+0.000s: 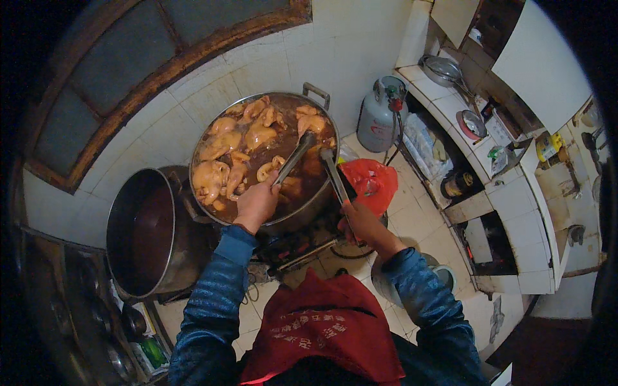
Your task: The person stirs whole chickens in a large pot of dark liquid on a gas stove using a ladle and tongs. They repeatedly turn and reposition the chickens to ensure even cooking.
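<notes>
A wide metal pot full of brown liquid stands in front of me. Whole poultry, likely chickens, floats in it, yellow-brown and glossy. My left hand is over the near rim, gripping long metal tongs whose dark end reaches a piece of poultry at the far right. Outside the pot's right side, my right hand grips a second long metal tool, apparently also tongs. Its dark tip is over the liquid by the right rim. Whether either pair pinches anything cannot be made out.
A deep pot with dark liquid stands at left, close to the wide pot. Beneath the wide pot is a burner frame. A gas cylinder and a red plastic bag are to the right, before a tiled counter.
</notes>
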Demonstrator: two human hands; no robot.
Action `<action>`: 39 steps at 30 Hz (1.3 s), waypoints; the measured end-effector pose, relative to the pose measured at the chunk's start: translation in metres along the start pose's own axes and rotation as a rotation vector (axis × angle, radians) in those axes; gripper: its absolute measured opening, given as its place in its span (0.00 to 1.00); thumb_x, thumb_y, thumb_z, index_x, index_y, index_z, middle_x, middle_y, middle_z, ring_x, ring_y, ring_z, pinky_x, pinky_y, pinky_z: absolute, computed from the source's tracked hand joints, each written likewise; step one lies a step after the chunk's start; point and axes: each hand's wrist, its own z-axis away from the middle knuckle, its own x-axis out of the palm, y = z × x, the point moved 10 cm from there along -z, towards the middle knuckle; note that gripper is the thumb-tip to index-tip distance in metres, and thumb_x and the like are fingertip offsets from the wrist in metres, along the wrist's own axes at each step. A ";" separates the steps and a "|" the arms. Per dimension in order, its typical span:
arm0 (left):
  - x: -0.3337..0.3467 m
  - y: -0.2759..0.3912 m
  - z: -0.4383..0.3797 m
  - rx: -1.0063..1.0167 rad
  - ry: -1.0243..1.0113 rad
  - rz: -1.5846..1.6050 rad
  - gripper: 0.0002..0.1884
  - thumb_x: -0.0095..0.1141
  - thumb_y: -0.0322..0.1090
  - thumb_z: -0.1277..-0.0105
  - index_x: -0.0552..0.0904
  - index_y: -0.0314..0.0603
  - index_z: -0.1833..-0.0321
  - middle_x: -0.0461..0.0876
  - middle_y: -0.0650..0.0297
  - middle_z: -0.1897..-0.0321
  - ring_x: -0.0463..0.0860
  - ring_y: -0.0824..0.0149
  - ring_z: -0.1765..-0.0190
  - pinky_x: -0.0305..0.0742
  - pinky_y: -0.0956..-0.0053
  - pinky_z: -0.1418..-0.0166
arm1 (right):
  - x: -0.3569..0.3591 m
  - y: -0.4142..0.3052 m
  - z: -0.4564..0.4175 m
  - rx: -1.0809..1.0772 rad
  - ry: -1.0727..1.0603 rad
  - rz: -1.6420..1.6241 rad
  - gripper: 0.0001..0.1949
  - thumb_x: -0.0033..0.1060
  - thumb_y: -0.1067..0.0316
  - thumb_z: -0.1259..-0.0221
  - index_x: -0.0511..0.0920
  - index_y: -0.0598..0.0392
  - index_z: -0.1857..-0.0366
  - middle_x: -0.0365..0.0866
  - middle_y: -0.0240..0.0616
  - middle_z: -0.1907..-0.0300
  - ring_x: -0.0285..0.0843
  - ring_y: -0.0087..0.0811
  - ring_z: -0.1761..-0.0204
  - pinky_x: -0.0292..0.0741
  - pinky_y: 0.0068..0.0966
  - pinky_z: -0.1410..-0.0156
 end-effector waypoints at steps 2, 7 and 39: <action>0.005 -0.003 0.000 -0.001 -0.031 0.000 0.22 0.50 0.48 0.25 0.74 0.64 0.29 0.88 0.48 0.59 0.86 0.43 0.56 0.80 0.47 0.54 | 0.000 -0.003 -0.002 -0.008 -0.055 0.135 0.25 0.33 0.48 0.21 0.74 0.64 0.58 0.82 0.44 0.74 0.74 0.33 0.85 0.68 0.31 0.79; 0.008 -0.003 0.001 0.022 -0.064 -0.002 0.22 0.50 0.48 0.25 0.74 0.63 0.29 0.88 0.49 0.57 0.87 0.45 0.54 0.80 0.48 0.52 | -0.004 -0.014 -0.006 -0.110 -0.093 0.288 0.26 0.33 0.50 0.21 0.76 0.62 0.67 0.80 0.43 0.78 0.74 0.33 0.86 0.70 0.32 0.80; -0.015 0.020 -0.039 -0.057 0.126 0.025 0.22 0.47 0.49 0.24 0.76 0.58 0.30 0.88 0.50 0.57 0.85 0.44 0.53 0.79 0.48 0.52 | -0.043 -0.013 0.024 -0.082 -0.027 -0.011 0.28 0.38 0.41 0.22 0.77 0.59 0.62 0.78 0.37 0.78 0.73 0.30 0.84 0.69 0.29 0.79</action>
